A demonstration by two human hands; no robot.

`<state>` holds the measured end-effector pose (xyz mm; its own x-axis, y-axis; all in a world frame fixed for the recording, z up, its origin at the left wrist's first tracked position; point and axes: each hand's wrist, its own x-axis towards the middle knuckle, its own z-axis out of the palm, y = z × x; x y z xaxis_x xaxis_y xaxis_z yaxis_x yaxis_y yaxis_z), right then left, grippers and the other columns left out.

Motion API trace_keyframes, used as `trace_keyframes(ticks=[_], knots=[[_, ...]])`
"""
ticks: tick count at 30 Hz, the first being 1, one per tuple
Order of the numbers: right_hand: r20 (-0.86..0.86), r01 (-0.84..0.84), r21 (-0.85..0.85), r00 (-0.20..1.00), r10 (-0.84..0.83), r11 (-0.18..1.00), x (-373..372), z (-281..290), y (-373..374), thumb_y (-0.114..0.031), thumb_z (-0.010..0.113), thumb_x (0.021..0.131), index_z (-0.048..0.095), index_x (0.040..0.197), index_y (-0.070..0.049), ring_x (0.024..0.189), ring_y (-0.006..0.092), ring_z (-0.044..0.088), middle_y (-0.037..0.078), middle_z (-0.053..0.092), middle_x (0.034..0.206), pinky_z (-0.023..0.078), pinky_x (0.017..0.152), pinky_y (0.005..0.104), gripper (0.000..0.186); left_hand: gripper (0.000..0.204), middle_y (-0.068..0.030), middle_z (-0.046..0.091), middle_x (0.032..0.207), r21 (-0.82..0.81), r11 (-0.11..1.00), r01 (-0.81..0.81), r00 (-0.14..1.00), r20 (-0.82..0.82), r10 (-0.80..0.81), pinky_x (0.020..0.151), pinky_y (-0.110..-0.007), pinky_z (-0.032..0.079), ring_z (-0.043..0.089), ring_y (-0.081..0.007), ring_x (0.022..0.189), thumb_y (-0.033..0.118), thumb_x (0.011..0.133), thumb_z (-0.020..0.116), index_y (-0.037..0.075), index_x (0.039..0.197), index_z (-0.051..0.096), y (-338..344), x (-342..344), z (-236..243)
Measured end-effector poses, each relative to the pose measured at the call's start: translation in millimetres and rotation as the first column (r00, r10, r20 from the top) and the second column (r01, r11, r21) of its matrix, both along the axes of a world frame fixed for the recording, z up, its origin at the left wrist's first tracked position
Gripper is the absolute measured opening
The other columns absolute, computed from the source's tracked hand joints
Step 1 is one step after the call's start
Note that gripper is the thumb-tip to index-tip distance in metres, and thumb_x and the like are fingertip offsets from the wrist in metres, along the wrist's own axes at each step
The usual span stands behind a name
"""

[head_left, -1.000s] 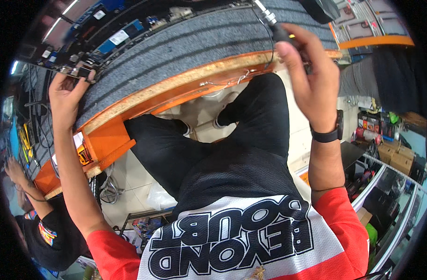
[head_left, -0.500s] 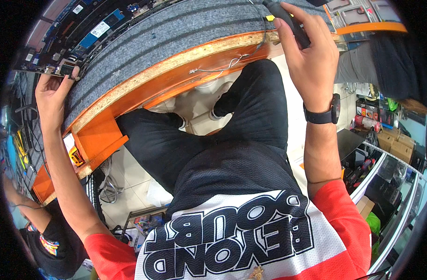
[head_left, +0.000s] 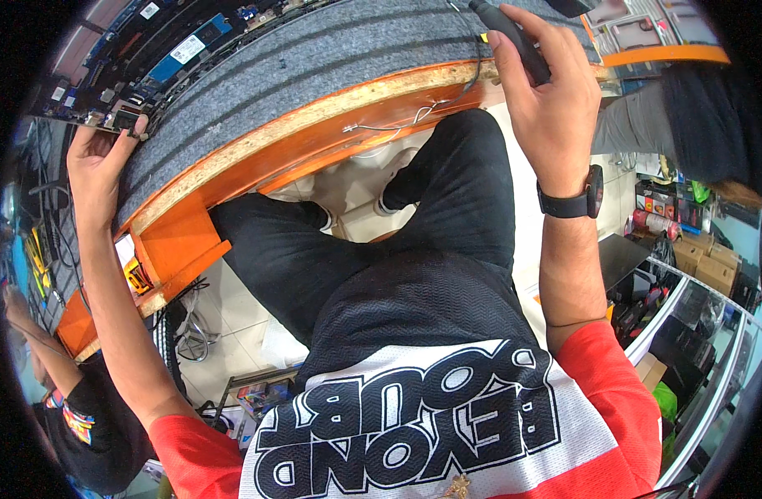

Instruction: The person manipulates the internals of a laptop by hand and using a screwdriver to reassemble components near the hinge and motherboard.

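Note:
My left hand (head_left: 98, 166) grips the near edge of an opened laptop (head_left: 115, 71), its dark boards and a blue strip with a white label showing at the upper left. The laptop lies on a grey, striped mat (head_left: 281, 71). Near the top right, my right hand (head_left: 551, 125) is closed round a black cylindrical tool handle (head_left: 526, 54), held over the mat's edge. Its far end is near the top rim of the view. A thin dark cable (head_left: 478, 66) runs down beside it.
The orange bench edge (head_left: 314, 121) is above my legs. Another person's arm (head_left: 44, 341) is at the far left, near yellow tools (head_left: 40, 262). A grey-clad leg or sleeve (head_left: 630, 125) is at right, beside boxes (head_left: 705, 262) and a glass cabinet (head_left: 689, 349).
Since a second ago, my right hand and the tool have moved upward. My left hand and the laptop sit slightly further left and higher in the view, which has shifted a little.

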<state>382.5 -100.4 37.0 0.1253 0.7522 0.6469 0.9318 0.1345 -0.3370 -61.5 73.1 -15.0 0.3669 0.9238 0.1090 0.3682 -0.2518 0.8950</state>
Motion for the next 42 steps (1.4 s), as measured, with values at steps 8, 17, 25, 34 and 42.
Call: trace_keyframes(ticks=[8,17,25,34,42], knots=[[0.079,0.018,0.012,0.997,-0.019,1.000,-2.8,1.1,2.5,0.001,0.072,0.084,0.065,0.114,0.001,0.075,0.0344,0.059,0.015,0.060,0.087,0.047,0.069,0.0382,0.031,0.030,-0.0136,0.071,0.114,-0.005,1.000,0.009,0.999,0.037,-0.009,0.100,-0.033,0.051,0.069,-0.0203,0.108,-0.003,0.094,0.066,-0.005,0.123,0.061,-2.3,1.3,-0.3],[-0.043,0.232,-0.243,0.967,-0.249,0.942,-9.4,2.0,-0.8,-0.026,0.074,0.094,0.071,0.109,-0.006,0.059,0.0106,0.055,0.004,0.063,0.067,0.044,0.059,0.0251,0.025,0.028,-0.0124,0.071,0.112,-0.005,0.999,0.035,0.999,0.030,-0.035,0.098,-0.031,0.051,0.068,-0.0165,0.105,-0.003,0.093,0.067,-0.005,0.121,0.062,-7.4,10.1,4.6],[-0.016,0.164,-0.197,0.985,-0.170,0.967,-10.9,-3.4,1.4,-0.026,0.071,0.096,0.069,0.109,-0.002,0.067,0.0276,0.067,0.014,0.069,0.074,0.050,0.062,0.0341,0.027,0.028,-0.0094,0.072,0.111,0.026,0.999,0.044,0.997,0.056,-0.045,0.094,-0.029,0.050,0.065,-0.0132,0.100,-0.002,0.091,0.069,-0.002,0.120,0.065,-8.3,14.3,2.7],[-0.036,0.148,-0.255,0.986,-0.163,0.955,-13.1,5.1,0.7,-0.032,0.071,0.096,0.068,0.107,-0.001,0.064,0.0346,0.068,0.019,0.066,0.071,0.051,0.061,0.0387,0.034,0.030,-0.0122,0.071,0.115,0.014,0.999,0.052,0.999,-0.004,-0.052,0.097,-0.031,0.054,0.069,-0.0176,0.106,-0.004,0.092,0.066,-0.004,0.122,0.064,-11.1,17.1,7.4],[-0.045,0.143,-0.248,0.986,-0.159,0.958,-10.4,3.9,1.6,-0.029,0.071,0.095,0.065,0.105,-0.001,0.065,0.0346,0.069,0.019,0.067,0.072,0.053,0.063,0.0404,0.030,0.029,-0.0125,0.072,0.114,0.021,0.997,0.073,0.997,0.017,-0.074,0.096,-0.031,0.054,0.069,-0.0173,0.105,-0.003,0.092,0.067,-0.003,0.121,0.064,-7.8,12.8,1.9]])
